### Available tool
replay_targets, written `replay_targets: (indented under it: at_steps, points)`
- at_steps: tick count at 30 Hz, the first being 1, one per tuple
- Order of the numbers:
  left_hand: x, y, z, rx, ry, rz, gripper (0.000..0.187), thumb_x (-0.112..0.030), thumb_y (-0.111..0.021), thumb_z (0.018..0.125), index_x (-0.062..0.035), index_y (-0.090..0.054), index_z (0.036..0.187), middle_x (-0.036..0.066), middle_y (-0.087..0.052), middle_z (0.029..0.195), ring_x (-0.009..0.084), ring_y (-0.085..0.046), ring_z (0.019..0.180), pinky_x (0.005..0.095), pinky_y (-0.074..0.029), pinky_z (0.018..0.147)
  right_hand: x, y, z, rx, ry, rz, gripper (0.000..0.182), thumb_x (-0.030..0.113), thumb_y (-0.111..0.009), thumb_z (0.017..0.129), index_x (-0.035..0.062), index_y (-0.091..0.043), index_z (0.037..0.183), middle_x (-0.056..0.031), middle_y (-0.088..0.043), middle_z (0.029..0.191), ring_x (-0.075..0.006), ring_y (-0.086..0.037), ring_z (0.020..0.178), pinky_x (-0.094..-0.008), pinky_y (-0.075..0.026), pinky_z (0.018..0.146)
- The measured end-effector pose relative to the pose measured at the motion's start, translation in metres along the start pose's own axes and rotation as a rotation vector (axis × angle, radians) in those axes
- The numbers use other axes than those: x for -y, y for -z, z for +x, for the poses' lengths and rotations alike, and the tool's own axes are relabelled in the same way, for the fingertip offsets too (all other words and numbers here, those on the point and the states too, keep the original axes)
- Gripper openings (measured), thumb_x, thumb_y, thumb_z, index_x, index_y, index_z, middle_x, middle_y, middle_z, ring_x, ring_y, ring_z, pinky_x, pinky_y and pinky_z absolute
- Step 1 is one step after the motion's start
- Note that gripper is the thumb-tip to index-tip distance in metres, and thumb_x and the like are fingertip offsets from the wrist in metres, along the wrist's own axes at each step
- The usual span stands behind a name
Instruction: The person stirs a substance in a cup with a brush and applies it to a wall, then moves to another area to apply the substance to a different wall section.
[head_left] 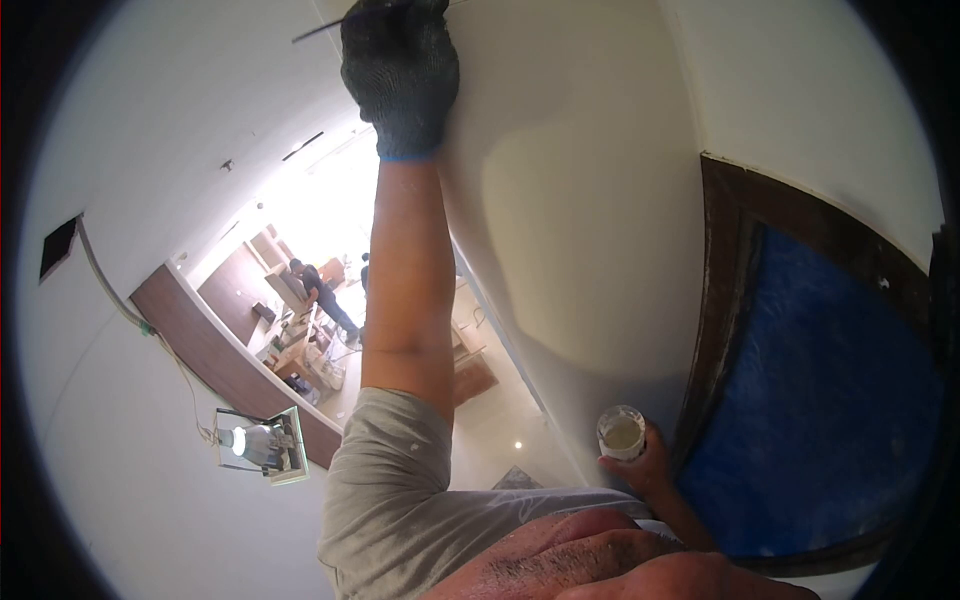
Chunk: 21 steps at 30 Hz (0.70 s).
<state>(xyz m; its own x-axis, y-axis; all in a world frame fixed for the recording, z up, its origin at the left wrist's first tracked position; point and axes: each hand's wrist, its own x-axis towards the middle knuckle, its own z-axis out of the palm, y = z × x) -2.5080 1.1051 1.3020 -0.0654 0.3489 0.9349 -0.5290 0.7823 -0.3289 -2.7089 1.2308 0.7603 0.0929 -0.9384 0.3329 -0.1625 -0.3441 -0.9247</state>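
Left hand: gripping thin tool
Right hand: gripping cup, pale mix inside
Wall: finished extent unclear

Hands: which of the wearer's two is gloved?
The left hand, raised high in a dark glove; the right hand, holding a cup, is bare.

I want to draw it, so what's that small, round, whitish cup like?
The small, round, whitish cup is open-topped, its rim smeared. Pale, beige stuff shows inside; I can't tell what. The cup may be plastic, and no handle shows. A bare hand grips its lower side, near the smooth, cream wall.
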Motion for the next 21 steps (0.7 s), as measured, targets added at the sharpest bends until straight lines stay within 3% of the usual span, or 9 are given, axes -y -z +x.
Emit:
replay_targets:
  at_steps: [4,7,10,13,16,21]
  points:
    - [0.017,-0.009,0.014,0.084,-0.006,-0.231,0.021,-0.002,-0.067,0.099,-0.0029,-0.062,0.12,0.006,-0.071,0.099,0.0148,-0.069,0.091,0.0286,-0.057,0.083,-0.011,-0.003,0.001,0.0,0.016,-0.027,0.095,0.031,-0.102,0.059,0.0024,-0.056,0.137,-0.0198,-0.063,0.128,-0.0345,-0.064,0.121,-0.0449,-0.051,0.104]
    - [0.001,-0.01,0.013,0.101,0.051,0.1,0.022,-0.005,-0.068,0.099,-0.0029,-0.062,0.121,0.006,-0.072,0.099,0.0153,-0.07,0.09,0.0288,-0.057,0.083,-0.01,-0.004,0.003,-0.009,0.02,-0.014,0.092,0.03,-0.101,0.06,0.0031,-0.056,0.136,-0.0161,-0.064,0.127,-0.0301,-0.064,0.119,-0.0425,-0.05,0.104]
    - [0.009,-0.011,0.014,0.104,0.026,-0.074,0.023,-0.008,-0.068,0.1,-0.0028,-0.063,0.122,0.007,-0.073,0.1,0.0158,-0.071,0.09,0.0291,-0.057,0.083,-0.013,-0.006,0.005,-0.017,0.032,0.009,0.091,0.03,-0.101,0.06,0.004,-0.056,0.135,-0.0164,-0.064,0.126,-0.0308,-0.064,0.118,-0.0428,-0.05,0.103]
    - [0.001,-0.006,0.014,0.159,-0.041,0.155,0.025,-0.008,-0.068,0.1,-0.0023,-0.063,0.123,0.007,-0.073,0.102,0.0156,-0.071,0.09,0.0294,-0.058,0.084,-0.009,-0.003,0.006,-0.008,0.036,-0.029,0.09,0.029,-0.1,0.06,0.0043,-0.056,0.135,-0.0166,-0.064,0.126,-0.0317,-0.064,0.118,-0.0431,-0.051,0.102]
    - [-0.001,-0.008,0.013,0.17,-0.024,0.187,0.024,-0.007,-0.067,0.1,-0.0022,-0.064,0.123,0.008,-0.073,0.103,0.0155,-0.071,0.092,0.0295,-0.058,0.084,-0.013,-0.006,0.006,-0.022,0.044,-0.022,0.089,0.029,-0.1,0.061,0.0041,-0.056,0.134,-0.017,-0.064,0.125,-0.0322,-0.065,0.117,-0.0434,-0.051,0.102]
    - [0.022,-0.009,0.012,0.118,-0.167,0.067,0.026,-0.004,-0.065,0.101,-0.002,-0.061,0.126,0.007,-0.073,0.104,0.0153,-0.07,0.095,0.0295,-0.057,0.087,-0.016,-0.005,0.008,-0.01,0.055,-0.027,0.089,0.029,-0.1,0.061,0.0037,-0.056,0.134,-0.0169,-0.064,0.124,-0.0318,-0.065,0.117,-0.0435,-0.05,0.102]
